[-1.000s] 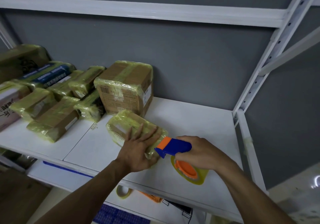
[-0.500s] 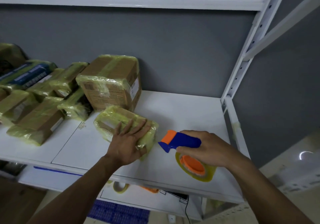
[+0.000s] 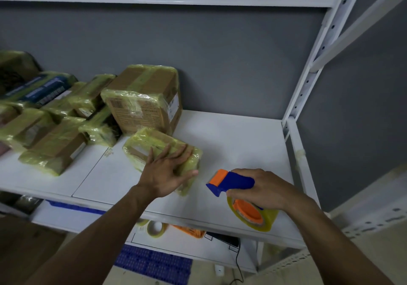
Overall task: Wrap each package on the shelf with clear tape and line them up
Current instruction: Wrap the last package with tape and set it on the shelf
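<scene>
A small flat package (image 3: 143, 148) wrapped in yellowish clear tape lies on the white shelf (image 3: 237, 143), just in front of a larger taped cardboard box (image 3: 143, 99). My left hand (image 3: 167, 172) rests flat on the small package with fingers spread, thumb along its near right edge. To the right, my right hand (image 3: 264, 189) grips a blue and orange tape dispenser (image 3: 231, 181); its roll of clear tape (image 3: 253, 215) hangs below the hand over the shelf's front edge. A gap separates the dispenser from the package.
Several taped packages (image 3: 55, 150) lie crowded on the shelf's left part. A white upright post (image 3: 308, 73) bounds the shelf on the right. On the lower shelf lie a tape roll (image 3: 155, 229), an orange item (image 3: 191, 233) and a black cable.
The tape dispenser has drawn away to the right from the small package, which it touched a second ago. My left hand stays pressed on the package. The view shifted rightward.
</scene>
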Demonstrator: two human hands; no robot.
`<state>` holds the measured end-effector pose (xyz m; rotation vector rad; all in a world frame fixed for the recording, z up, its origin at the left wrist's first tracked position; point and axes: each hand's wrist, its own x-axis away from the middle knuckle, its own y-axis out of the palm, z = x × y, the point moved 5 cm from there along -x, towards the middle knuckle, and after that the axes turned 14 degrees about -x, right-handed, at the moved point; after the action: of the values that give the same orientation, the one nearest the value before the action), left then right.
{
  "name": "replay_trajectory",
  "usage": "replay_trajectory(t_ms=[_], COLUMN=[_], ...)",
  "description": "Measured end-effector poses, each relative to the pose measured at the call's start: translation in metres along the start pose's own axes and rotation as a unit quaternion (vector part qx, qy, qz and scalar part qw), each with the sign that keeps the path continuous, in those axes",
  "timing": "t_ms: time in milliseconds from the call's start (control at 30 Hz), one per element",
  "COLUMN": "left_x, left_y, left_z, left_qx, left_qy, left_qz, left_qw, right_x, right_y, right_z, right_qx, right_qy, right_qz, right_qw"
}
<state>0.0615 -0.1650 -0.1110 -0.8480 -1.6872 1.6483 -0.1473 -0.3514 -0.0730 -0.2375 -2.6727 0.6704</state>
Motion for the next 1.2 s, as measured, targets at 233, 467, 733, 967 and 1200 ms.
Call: replay_trajectory(t_ms=[233, 467, 733, 967, 1200], left_x=[-0.004, -0.009, -0.008, -0.006, -0.007], left_y=[-0.003, 0.002, 0.004, 0.007, 0.007], left_z=[0.022, 0.021, 0.025, 0.025, 0.024], left_qx=[-0.006, -0.012, -0.012, -0.003, 0.006], left_qy=[-0.109, -0.111, -0.104, -0.103, -0.096], left_qz=[0.01, 0.002, 0.024, 0.043, 0.045], left_qw=[0.994, 0.994, 0.994, 0.994, 0.994], right_x=[-0.026, -0.049, -0.072, -0.084, -0.083], right_y=[0.024, 0.04, 0.043, 0.042, 0.043], right_z=[0.005, 0.003, -0.005, -0.013, -0.017], right_qx=[-0.005, -0.003, -0.005, 0.065, 0.166], right_qy=[0.022, 0.008, 0.015, 0.0, -0.018], right_qz=[-0.005, 0.009, -0.002, 0.014, 0.045], right_qw=[1.0, 1.0, 1.0, 0.998, 0.985])
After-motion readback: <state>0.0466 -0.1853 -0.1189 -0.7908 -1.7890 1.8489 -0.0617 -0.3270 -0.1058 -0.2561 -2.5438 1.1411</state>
